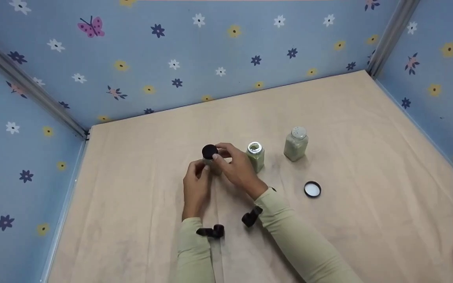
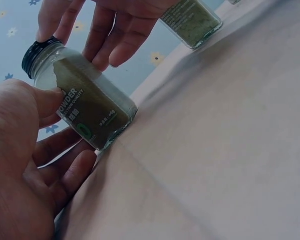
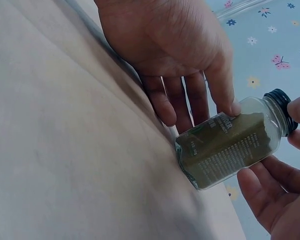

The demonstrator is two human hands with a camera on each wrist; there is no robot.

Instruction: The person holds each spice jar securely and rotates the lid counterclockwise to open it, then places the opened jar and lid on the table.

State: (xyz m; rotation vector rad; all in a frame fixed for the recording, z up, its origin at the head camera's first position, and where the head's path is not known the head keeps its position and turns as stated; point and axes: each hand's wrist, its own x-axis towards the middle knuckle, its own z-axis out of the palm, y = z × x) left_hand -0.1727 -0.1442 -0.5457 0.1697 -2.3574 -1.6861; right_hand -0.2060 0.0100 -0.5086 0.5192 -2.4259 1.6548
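A square glass jar of green powder (image 2: 92, 97) with a black screw lid (image 1: 210, 151) stands on the cloth between the two hands. My left hand (image 1: 196, 188) grips the jar's body, thumb on one side and fingers round the other. From above, my right hand (image 1: 236, 167) pinches the black lid between thumb and fingers; its other fingers hang beside the jar in the left wrist view. Just right of that hand is a second powder jar (image 1: 257, 160), lidless, with a torn silvery seal over its mouth.
A third jar (image 1: 296, 146) with a perforated shaker top stands farther right. Nearer the front, a loose black lid (image 1: 312, 189) lies with its white inside up. A beige cloth (image 1: 140, 188) covers the table; flowered blue panels (image 1: 218, 47) enclose its back and sides.
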